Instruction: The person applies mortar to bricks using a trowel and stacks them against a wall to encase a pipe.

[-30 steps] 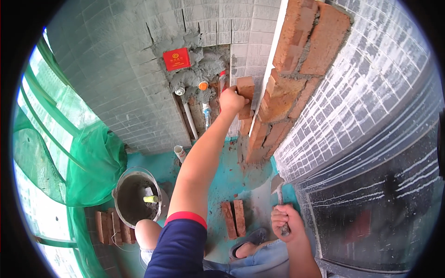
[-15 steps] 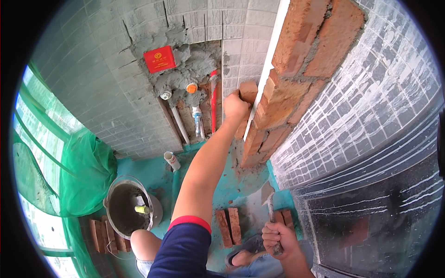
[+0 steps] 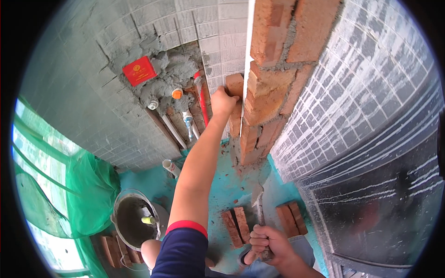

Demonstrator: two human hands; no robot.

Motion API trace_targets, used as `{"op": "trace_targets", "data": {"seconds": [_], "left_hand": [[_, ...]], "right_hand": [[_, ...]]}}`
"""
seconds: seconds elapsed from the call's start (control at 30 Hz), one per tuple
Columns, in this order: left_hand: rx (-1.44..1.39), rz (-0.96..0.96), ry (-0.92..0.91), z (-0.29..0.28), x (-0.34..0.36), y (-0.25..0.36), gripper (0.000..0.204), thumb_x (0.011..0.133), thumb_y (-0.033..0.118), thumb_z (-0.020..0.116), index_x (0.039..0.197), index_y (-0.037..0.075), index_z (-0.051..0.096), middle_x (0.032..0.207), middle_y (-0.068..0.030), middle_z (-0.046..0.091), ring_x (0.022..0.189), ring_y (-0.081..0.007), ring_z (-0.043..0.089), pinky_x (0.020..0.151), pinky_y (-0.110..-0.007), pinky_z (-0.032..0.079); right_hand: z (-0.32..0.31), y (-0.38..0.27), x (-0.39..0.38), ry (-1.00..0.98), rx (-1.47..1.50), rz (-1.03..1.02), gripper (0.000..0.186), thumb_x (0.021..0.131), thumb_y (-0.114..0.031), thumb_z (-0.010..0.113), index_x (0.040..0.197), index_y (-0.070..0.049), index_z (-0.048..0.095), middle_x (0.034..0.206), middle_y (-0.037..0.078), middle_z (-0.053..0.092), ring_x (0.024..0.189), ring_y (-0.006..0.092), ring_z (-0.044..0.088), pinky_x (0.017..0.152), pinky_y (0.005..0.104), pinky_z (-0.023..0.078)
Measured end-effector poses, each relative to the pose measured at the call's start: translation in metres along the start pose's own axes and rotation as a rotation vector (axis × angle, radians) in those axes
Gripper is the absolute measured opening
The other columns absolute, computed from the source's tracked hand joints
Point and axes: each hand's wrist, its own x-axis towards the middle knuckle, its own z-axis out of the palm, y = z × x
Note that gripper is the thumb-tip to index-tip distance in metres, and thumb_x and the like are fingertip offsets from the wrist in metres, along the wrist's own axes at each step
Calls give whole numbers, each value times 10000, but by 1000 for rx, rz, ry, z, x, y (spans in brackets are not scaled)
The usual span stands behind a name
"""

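Observation:
My left hand (image 3: pixel 224 101) reaches forward, its fingers closed on the edge of a reddish brick (image 3: pixel 235 82). That brick sits against the tiled wall, right beside the white straight strip (image 3: pixel 248 51) along the brick column (image 3: pixel 269 92). Another brick shows just below my hand. Lower right, my right hand (image 3: pixel 270 243) is wrapped round the handle of a trowel (image 3: pixel 258 194), its blade pointing away from me over the floor. The left palm side is hidden.
A mortar bucket (image 3: pixel 134 220) with a yellow-green handled tool stands at left. Loose bricks (image 3: pixel 236 227) lie near my feet, with more (image 3: pixel 292 217) at right. Pipes (image 3: pixel 202 99) run down a rough wall recess under a red box (image 3: pixel 139 71). Green netting (image 3: pixel 92 185) hangs left.
The view has swung, so the wall and column sit further left in it. My left hand stays on the brick, and my right hand still grips the trowel, its blade now pointing straighter ahead.

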Motion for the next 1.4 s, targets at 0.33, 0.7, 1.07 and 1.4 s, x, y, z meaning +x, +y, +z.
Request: {"op": "trace_targets", "data": {"seconds": [0.33,0.7,1.07,1.4], "left_hand": [[173,260,-572,-37,42,-9,390,762,247,651,1015,-49,669,1013,-222,675,938,-325,657,787,-373,516],[-359,-197,-767,-53,20,-19,545,789,57,592,1329,47,519,1309,-59,566,1135,-181,524,876,-380,440],[-540,-380,-713,-57,26,-11,461,956,306,370,1324,29,404,1348,-144,549,1348,-269,348,1126,-473,155],[-845,-389,-566,-36,-3,-42,383,786,67,511,1168,98,505,1255,-48,591,1201,-200,432,1046,-436,255]], "right_hand": [[72,70,53,-62,205,-84,216,898,-121,594,791,-110,407,675,-19,377,590,113,425,556,291,376],[86,96,73,20,195,-69,197,896,-116,592,799,-85,424,700,13,420,613,128,450,560,322,401],[76,83,70,-37,228,-83,203,889,-105,607,790,-82,432,695,9,402,622,136,447,572,321,400],[75,79,73,-19,236,-44,171,892,-91,596,809,-71,449,701,12,410,618,133,445,574,321,401]]}}
